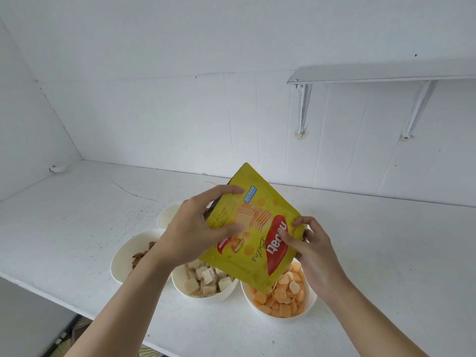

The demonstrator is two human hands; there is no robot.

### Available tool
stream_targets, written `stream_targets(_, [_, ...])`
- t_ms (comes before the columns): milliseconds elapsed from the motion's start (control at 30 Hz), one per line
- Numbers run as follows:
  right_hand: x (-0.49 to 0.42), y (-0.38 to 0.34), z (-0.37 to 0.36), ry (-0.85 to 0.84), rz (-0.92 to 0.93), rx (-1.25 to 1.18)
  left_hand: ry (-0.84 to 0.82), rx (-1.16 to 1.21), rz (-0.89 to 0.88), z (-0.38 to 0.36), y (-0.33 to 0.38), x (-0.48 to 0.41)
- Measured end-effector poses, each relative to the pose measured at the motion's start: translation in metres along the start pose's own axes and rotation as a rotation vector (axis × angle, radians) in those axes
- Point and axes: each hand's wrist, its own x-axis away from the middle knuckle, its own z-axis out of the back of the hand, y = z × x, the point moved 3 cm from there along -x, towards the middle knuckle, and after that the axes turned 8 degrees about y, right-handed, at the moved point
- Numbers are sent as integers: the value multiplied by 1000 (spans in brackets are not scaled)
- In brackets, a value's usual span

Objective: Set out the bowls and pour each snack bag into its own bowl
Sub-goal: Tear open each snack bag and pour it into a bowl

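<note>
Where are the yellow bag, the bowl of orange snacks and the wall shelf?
yellow bag (257, 219): head view, printed front.
bowl of orange snacks (310, 301): head view, right inner wall.
wall shelf (386, 73): head view, middle of board.

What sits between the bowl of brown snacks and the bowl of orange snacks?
A white bowl of pale wafer squares, in the head view, between the brown-snack bowl and the orange-snack bowl.

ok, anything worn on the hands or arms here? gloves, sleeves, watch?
Nothing visible. Left hand and right hand are bare: no gloves, rings or watch. Left forearm and right forearm bare to the frame edge, no sleeves.
</note>
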Motion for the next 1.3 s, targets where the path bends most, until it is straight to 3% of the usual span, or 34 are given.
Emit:
stream_targets(67, [-1, 0, 0, 9, 14, 4, -43, -62, -41, 0, 0, 1])
stream_targets(267, [-1, -8, -3, -17, 91, 70, 98, -104, -115, 5, 1, -1])
stream_targets(767, [-4, -11, -5, 9, 182, 162, -61, -115, -3, 8, 6, -16])
stream_targets(1067, [-5, -15, -11, -36, 208, 172, 302, -53, -10, 9, -11, -18])
stream_targets(1300, [-9, -11, -13, -189, 83, 101, 543, 95, 38, 7, -24, -4])
